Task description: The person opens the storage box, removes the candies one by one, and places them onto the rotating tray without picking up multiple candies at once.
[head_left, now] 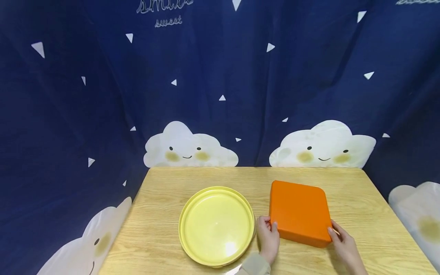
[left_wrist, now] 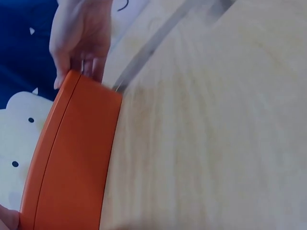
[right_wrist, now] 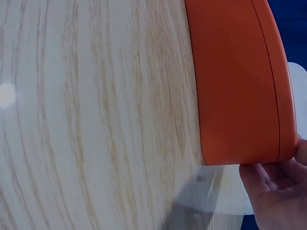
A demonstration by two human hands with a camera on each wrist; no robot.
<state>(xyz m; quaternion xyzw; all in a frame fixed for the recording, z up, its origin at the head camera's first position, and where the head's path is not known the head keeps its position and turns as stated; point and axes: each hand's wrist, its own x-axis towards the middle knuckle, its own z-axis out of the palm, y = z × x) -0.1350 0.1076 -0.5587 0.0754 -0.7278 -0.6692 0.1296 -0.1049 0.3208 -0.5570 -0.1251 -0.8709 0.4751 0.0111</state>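
So the orange box [head_left: 299, 210] is over on the right half of the wooden table [head_left: 165, 206], sitting a bit askew with its corners rounded off. Both wrist cams show a thin seam running along its side, close to one edge. Can't really tell if it's flat on the wood or lifted a hair.

Both hands are on it. The left hand [head_left: 269, 238] pinches the near part of the left side, thumb up by the top edge, and the right hand [head_left: 346, 248] grips the near right corner, fingers bent against the side. A pale sleeve [head_left: 256, 263] shows at the left wrist.

Just left of that hand there's a round yellow tray [head_left: 209, 221] with a raised rim, glossy enough to catch a bright glare spot. The left hand basically fills the gap between tray and box.

Behind the table hangs a dark blue cloth [head_left: 220, 68] with little white triangles, some white lettering [head_left: 168, 21] and smiley clouds [head_left: 189, 149], two of them lined up along the far edge.
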